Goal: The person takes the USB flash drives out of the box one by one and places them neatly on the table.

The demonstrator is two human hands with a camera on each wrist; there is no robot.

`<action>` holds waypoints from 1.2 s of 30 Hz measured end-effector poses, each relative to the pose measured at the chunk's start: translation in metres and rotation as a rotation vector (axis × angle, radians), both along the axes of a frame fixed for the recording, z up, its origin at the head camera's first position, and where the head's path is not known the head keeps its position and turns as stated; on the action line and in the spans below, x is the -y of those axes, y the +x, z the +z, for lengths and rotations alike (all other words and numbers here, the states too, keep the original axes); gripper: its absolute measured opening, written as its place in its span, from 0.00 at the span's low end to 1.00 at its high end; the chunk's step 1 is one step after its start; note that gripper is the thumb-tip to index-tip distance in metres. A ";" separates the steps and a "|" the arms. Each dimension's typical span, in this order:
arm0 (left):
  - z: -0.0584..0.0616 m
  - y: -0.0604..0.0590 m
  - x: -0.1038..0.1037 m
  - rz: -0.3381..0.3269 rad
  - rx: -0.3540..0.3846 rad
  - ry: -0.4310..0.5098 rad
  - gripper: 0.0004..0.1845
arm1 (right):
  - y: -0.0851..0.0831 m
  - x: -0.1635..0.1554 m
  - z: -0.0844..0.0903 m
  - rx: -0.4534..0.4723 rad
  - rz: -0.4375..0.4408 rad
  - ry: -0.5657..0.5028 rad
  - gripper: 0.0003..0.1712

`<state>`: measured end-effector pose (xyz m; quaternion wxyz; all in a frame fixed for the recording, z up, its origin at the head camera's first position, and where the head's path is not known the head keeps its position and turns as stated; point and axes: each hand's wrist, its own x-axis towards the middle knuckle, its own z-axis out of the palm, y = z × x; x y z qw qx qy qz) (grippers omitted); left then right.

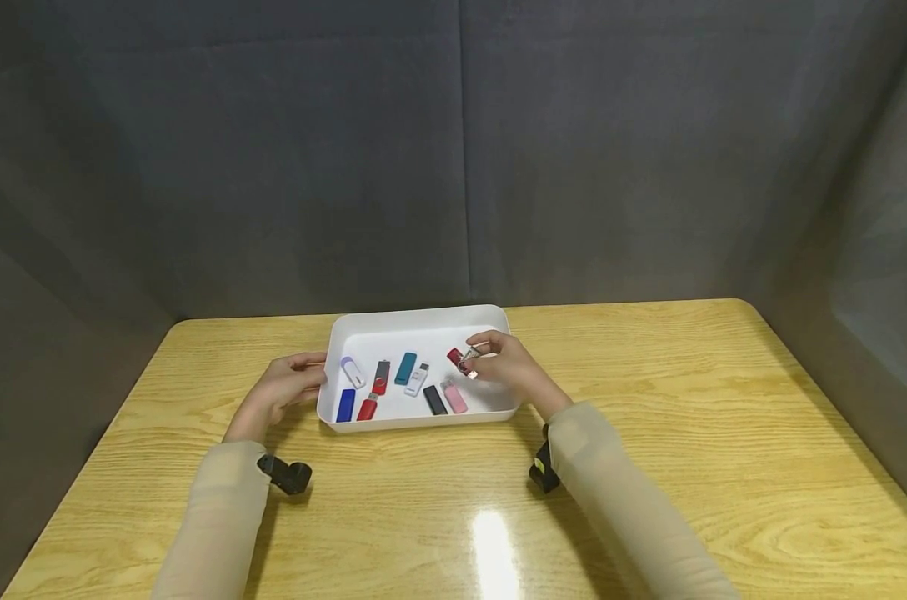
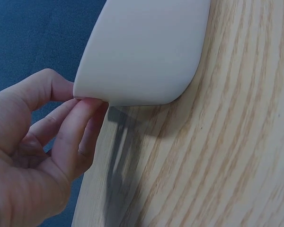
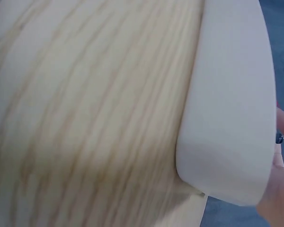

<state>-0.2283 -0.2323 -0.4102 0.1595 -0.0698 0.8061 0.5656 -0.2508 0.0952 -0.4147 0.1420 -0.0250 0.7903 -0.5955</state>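
Observation:
A white tray (image 1: 393, 323) with several USB flash drives in it stands on the table. My left hand (image 1: 292, 379) holds the tray's left end; in the left wrist view its bent fingers (image 2: 80, 118) meet the wall and rim at the corner. Over the tray's right part, my right hand (image 1: 498, 362) pinches a USB flash drive with metal parts (image 1: 471, 353). A red flash drive (image 1: 453, 357) shows right beside those fingertips, partly overlapped by it. In the right wrist view the tray wall (image 3: 227, 104) hides most of the right hand (image 3: 281, 189).
Inside the tray lie a purple-and-white (image 1: 353, 372), a blue (image 1: 345, 406), a red (image 1: 367, 408), a grey-and-red (image 1: 381, 377), a teal (image 1: 405, 368), a white (image 1: 417, 380), a black (image 1: 435, 400) and a pink flash drive (image 1: 454, 397). Dark curtains (image 1: 453, 167) hang behind the wooden table (image 1: 686, 417).

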 end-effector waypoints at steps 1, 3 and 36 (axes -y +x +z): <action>0.000 0.000 0.000 0.001 0.001 -0.001 0.30 | 0.000 -0.001 0.001 0.018 -0.010 -0.038 0.22; 0.000 0.000 0.000 0.003 0.000 -0.005 0.30 | 0.001 -0.002 0.004 0.055 -0.029 -0.119 0.22; -0.002 0.001 0.004 0.009 -0.002 -0.014 0.31 | -0.006 -0.075 0.011 0.159 -0.243 -0.488 0.32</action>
